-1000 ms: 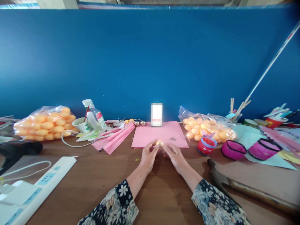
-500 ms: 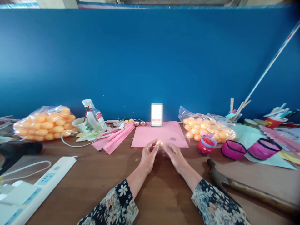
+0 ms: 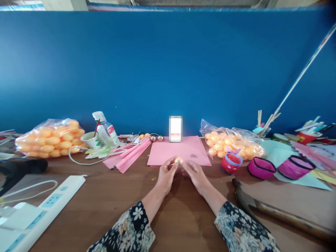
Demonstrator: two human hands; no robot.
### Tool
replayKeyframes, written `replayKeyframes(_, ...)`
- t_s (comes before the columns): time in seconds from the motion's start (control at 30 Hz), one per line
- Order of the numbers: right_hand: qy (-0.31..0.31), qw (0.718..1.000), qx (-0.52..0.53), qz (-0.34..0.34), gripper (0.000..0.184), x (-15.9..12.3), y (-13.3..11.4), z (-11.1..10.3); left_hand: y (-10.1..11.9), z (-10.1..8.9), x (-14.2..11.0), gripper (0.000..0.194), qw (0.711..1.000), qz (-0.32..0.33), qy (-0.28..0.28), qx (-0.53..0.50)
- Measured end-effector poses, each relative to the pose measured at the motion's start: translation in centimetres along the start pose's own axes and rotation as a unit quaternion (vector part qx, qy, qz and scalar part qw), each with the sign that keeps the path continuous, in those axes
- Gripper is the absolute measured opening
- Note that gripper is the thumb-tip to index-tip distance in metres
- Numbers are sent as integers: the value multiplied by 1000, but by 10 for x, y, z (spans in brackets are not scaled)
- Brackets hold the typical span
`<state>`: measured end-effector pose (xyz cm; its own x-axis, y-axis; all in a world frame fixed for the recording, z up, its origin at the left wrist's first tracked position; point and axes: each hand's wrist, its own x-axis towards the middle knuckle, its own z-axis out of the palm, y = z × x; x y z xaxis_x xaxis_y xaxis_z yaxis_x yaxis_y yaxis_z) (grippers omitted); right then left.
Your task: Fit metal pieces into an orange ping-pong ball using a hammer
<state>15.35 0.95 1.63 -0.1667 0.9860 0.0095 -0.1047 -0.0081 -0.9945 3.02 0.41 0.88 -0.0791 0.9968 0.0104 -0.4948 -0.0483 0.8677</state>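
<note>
A small orange ball [image 3: 179, 161] with a shiny bit on its front is pinched between the fingertips of both my hands, just above the wooden table [image 3: 105, 203]. My left hand [image 3: 166, 175] grips it from the left and my right hand [image 3: 194, 173] from the right, fingers curled. Behind the ball lies a pink paper sheet [image 3: 179, 149]. Both forearms wear dark floral sleeves.
Bags of orange balls sit at left [image 3: 49, 138] and right [image 3: 232, 141]. A bottle [image 3: 105, 128], paper cup [image 3: 90, 140], pink paper strips [image 3: 128, 154], red and magenta small baskets [image 3: 262, 167], a hammer [image 3: 275, 213] and a white power strip [image 3: 39, 213] surround me.
</note>
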Motion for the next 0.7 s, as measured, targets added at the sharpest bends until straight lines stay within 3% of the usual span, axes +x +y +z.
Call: replayKeyframes(0.7,13,999,25,-14,29,-1,2,0,1,-1,-3,42,997,10,3,76)
